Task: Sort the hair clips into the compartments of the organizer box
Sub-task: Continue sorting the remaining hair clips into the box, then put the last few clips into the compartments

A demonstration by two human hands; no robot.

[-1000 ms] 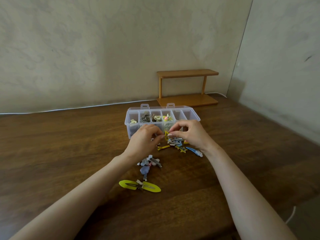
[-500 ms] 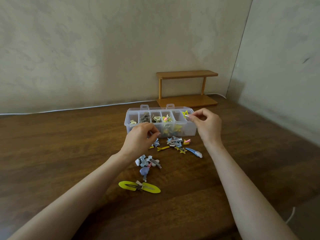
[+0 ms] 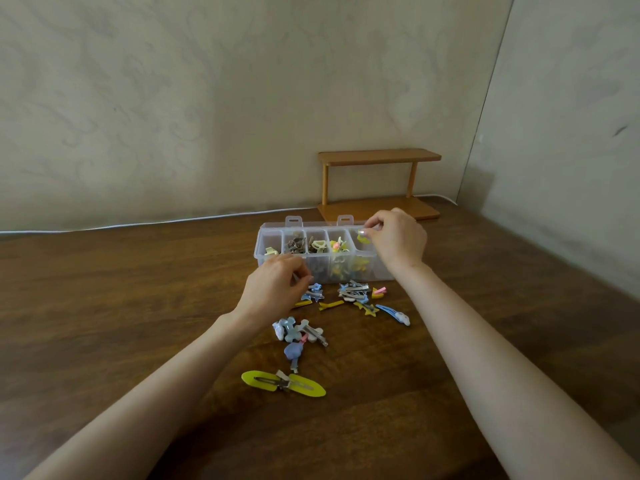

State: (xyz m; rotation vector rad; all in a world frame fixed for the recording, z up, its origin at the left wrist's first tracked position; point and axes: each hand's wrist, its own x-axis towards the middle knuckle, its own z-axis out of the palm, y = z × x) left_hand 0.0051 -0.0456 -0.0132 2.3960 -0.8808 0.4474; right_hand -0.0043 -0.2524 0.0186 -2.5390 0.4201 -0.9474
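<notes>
Right hand (image 3: 398,242) pinches small yellow plastic hair clip (image 3: 363,239) at its fingertips, over clear plastic organizer box (image 3: 268,237) just below; clip looks light, stiff, slippery, best pinched by edges; left hand (image 3: 273,289) curled, grip unclear, loose clips (image 3: 353,292) beside it on brown wooden table (image 3: 138,306).

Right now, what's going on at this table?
A person is sorting hair clips into a clear organizer box. Their right hand holds a small yellow clip over a compartment near the box's right end; the left hand pinches a metal clip just in front of it. More clips lie loose on the wooden table.
</notes>
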